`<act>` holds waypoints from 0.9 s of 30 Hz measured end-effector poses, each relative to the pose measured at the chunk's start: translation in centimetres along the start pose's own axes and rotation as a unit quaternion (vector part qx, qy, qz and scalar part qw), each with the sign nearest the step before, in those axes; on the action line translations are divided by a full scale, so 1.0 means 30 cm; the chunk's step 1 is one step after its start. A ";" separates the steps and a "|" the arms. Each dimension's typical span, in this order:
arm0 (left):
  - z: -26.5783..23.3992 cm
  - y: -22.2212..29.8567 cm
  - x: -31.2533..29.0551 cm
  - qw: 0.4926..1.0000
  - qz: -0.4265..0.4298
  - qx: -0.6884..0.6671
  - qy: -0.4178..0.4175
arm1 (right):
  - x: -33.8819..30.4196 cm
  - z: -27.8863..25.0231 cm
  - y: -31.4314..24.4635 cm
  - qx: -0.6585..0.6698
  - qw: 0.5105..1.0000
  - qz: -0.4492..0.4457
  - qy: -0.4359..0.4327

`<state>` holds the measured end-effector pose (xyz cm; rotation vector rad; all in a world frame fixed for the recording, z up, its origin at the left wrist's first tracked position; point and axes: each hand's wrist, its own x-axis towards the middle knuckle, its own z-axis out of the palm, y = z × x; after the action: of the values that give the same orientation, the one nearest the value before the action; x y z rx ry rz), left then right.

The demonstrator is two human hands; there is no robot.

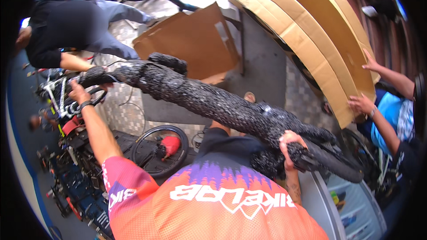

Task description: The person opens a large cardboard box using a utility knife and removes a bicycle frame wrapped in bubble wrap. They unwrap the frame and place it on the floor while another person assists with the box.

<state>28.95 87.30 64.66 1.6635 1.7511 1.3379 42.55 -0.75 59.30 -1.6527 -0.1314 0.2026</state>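
A bicycle (191, 95) wrapped in black bubble wrap stretches across the view, from far left to near right. My right hand (291, 144) is closed around its padded right part, beside a bare black tyre (336, 162). At the other end, my left hand (79, 92) is closed at the dark curved end of the bicycle; its fingertips are partly hidden. Just beyond, another person's arm (75, 61) reaches to the same end. Between my hands, the wrapped length hangs above the floor in front of my body.
Tall cardboard (302, 31) stands at the right, held by another person's hands (362, 104). A brown cardboard box (191, 44) sits ahead. A wheel (160, 151) lies at lower left near a tool-covered wall (66, 186). A grey bin (327, 204) is at lower right.
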 end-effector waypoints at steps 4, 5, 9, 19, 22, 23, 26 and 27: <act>-0.161 0.009 -0.007 0.995 0.004 0.083 0.049 | -0.011 0.001 0.002 0.024 1.000 0.011 0.005; -0.209 0.002 -0.012 0.993 0.035 0.100 0.059 | -0.015 0.005 0.009 0.035 0.999 0.007 0.005; -0.390 -0.036 -0.041 0.994 0.107 -0.025 0.013 | -0.037 0.022 0.052 0.010 1.000 -0.009 -0.022; -0.694 -0.362 -0.027 0.993 0.090 0.075 0.025 | -0.067 0.199 0.177 -0.030 0.997 -0.008 -0.073; -0.728 -0.506 -0.010 0.984 0.087 0.146 0.048 | -0.072 0.298 0.199 -0.041 0.996 -0.009 -0.080; -0.740 -0.554 -0.007 0.984 0.087 0.152 0.041 | -0.073 0.332 0.208 -0.048 0.995 0.000 -0.088; -0.736 -0.704 -0.002 0.982 0.048 0.182 0.015 | -0.066 0.438 0.258 -0.082 0.990 0.000 -0.116; -0.740 -0.762 -0.006 0.977 0.026 0.211 0.016 | -0.069 0.481 0.287 -0.071 0.991 0.005 -0.115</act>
<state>-1.46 82.46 56.50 1.9234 2.1358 1.0671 37.20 12.08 49.64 -1.7678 -0.3183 0.3979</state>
